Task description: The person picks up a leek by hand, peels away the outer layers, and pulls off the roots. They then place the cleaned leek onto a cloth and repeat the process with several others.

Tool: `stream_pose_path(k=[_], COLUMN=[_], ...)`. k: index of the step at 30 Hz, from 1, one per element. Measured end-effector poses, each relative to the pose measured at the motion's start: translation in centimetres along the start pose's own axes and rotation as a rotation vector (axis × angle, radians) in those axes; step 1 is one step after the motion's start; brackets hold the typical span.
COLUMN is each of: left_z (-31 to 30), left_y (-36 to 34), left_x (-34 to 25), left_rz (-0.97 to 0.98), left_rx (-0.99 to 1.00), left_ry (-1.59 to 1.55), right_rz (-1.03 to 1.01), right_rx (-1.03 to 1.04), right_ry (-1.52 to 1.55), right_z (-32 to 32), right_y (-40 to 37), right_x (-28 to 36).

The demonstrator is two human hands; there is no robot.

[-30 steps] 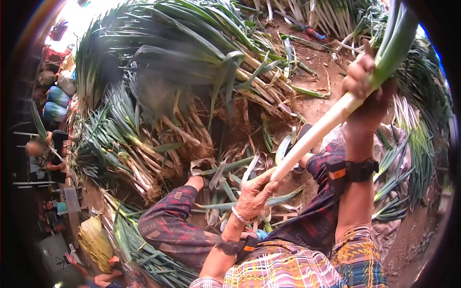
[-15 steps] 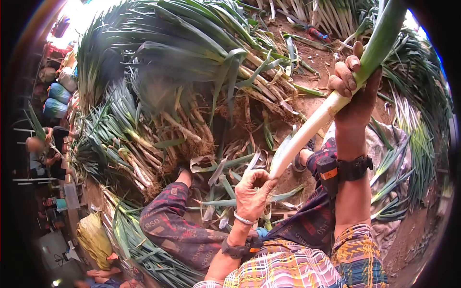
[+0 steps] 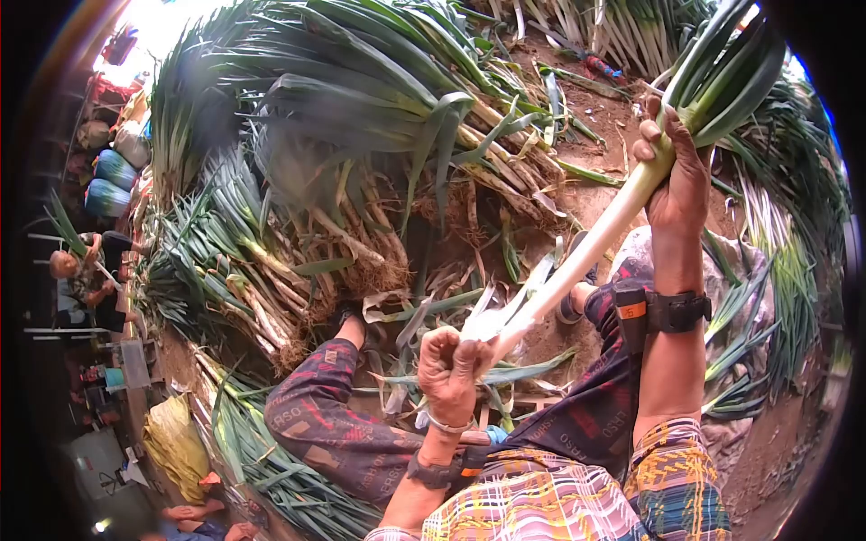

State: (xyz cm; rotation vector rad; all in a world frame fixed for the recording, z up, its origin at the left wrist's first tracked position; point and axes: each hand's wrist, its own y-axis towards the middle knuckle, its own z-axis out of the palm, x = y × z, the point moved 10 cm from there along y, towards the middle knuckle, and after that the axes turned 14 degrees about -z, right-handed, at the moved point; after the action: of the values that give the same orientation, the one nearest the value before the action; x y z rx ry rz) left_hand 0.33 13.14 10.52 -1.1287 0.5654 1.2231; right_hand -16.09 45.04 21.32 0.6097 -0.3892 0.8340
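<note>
A long leek slants across the view, its white shaft toward me and its green leaves spreading at the upper right. My right hand is wrapped round it just below the leaves. At the lower end, my left hand is closed in a pinch, with pale loose outer skin showing right beside its fingertips. The exact spot under the left fingers is hidden. Peeled leaves and skins lie on the ground beyond my left hand.
Untrimmed leeks with roots are heaped ahead and to the left. Cleaned leeks lie at the right, by a pale cloth. A yellow sack rests at lower left. Another person sits at far left.
My left hand has moved down and left, and loose skin now stands away from the shaft. My right hand has shifted slightly right; the leek's leaves now show fanned out.
</note>
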Motion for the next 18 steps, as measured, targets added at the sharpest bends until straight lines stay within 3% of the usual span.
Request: stream_pose_path(k=[1,3,5,9,11,13,15,16,18], left_z=[-0.3,-1.2,-2.6,-15.4,-17.8,-16.5,-7.5,-7.6,-5.9], left_y=[0.2,0.3,-0.4,-2.8,-2.9,-2.1,-1.7,-1.1,0.0], left_x=[-0.2,-0.7,-1.5,-2.2,-0.5,3.3,-0.4,-1.1,-3.2], left_rz=[-0.035,-0.085,-0.115,-0.002,-0.194,-0.436,0.193,0.040,0.009], left_rx=[0.007,0.052,-0.017,-0.441,-0.493,-0.323,-0.031,-0.166,-0.172], left_ry=[-0.018,-0.376,-0.067,0.075,0.238,0.534,1.621,1.574,0.896], right_rz=[0.013,-0.032,-0.044,-0.180,-0.183,-0.183,-0.191,-0.146,-0.089], right_rx=[-0.011,-0.042,-0.054,-0.085,-0.101,-0.112,-0.146,-0.143,-0.157], right_ry=[-0.009,-0.054,-0.110,-0.267,-0.268,-0.258,-0.242,-0.169,-0.097], right_z=[-0.8,-1.4,-2.1,-4.4,-4.7,-4.3,-4.3,-5.2,-5.2], right_y=[0.2,1.0,1.6,4.1,3.9,3.1,2.5,2.9,2.5], right_x=[-0.1,0.9,1.3,4.4,4.4,3.8,3.7,3.3,2.7])
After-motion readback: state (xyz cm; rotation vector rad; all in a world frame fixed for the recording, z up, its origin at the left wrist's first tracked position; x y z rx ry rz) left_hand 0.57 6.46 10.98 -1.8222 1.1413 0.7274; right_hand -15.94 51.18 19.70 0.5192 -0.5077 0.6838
